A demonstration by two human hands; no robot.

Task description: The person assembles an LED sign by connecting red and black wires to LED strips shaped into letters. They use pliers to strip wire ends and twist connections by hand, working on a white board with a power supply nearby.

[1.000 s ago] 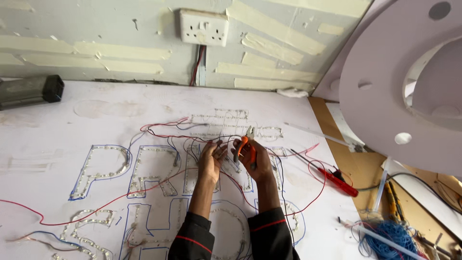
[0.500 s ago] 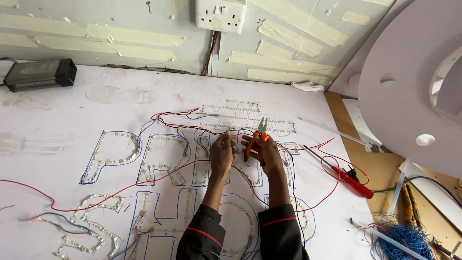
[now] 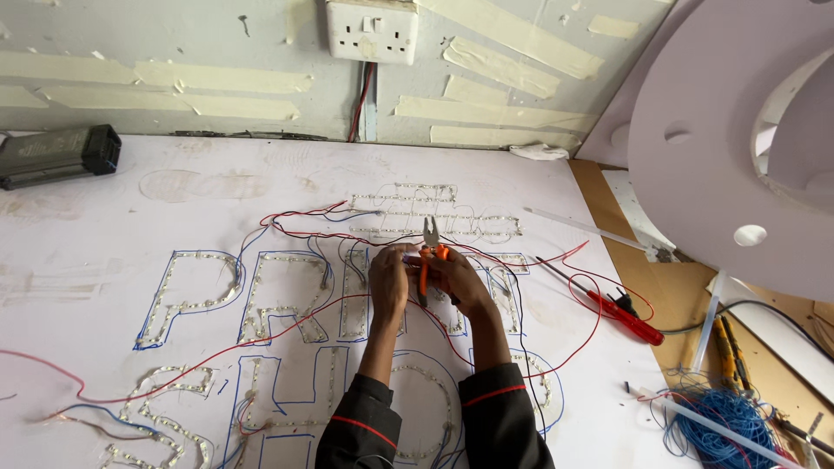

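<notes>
- The right hand (image 3: 459,280) is clenched round the orange handles of the pliers (image 3: 427,254), whose metal nose points toward the far side of the white tabletop (image 3: 104,226).
- The left hand (image 3: 388,280) sits just beside the right one — its fingers are curled at the pliers' handles, pinching something too small to make out, likely a wire.
- Both hands work over the middle of the board, above outlined letters filled with rows of small LED modules (image 3: 278,300).
- Red wires (image 3: 217,356) loop across the letters from the left edge toward the hands, and on round to the right.
- A red-handled screwdriver (image 3: 608,302) lies on the tabletop right of the hands, well apart from them.
- A bundle of blue wire (image 3: 725,426) lies at the near right corner, off the white sheet.
- A dark box (image 3: 56,155) rests at the far left, against the wall.
- A white double socket (image 3: 372,30) is on the wall — a cable drops from it to the tabletop.
- A large white disc (image 3: 704,148) with holes leans in at the far right.
</notes>
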